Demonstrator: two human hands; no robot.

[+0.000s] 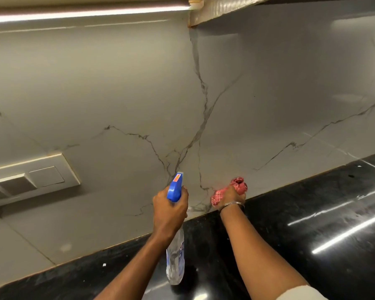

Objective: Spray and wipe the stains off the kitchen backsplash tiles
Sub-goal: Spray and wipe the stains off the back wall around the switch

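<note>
The backsplash [126, 87] is pale marble-look tile with dark veins. My left hand [168, 207] grips the neck of a clear spray bottle [175, 263] with a blue trigger head [175, 188], its nozzle aimed at the tiles low in the middle. My right hand [232, 197] holds a bunched red checked cloth [239, 184] against the tile just above the counter edge, to the right of the bottle. A thin bangle circles the right wrist.
A black glossy countertop [312, 213] runs along the bottom and right. A switch plate [30, 178] is set into the tile at the left. A lit strip and a cabinet underside [221, 9] run overhead.
</note>
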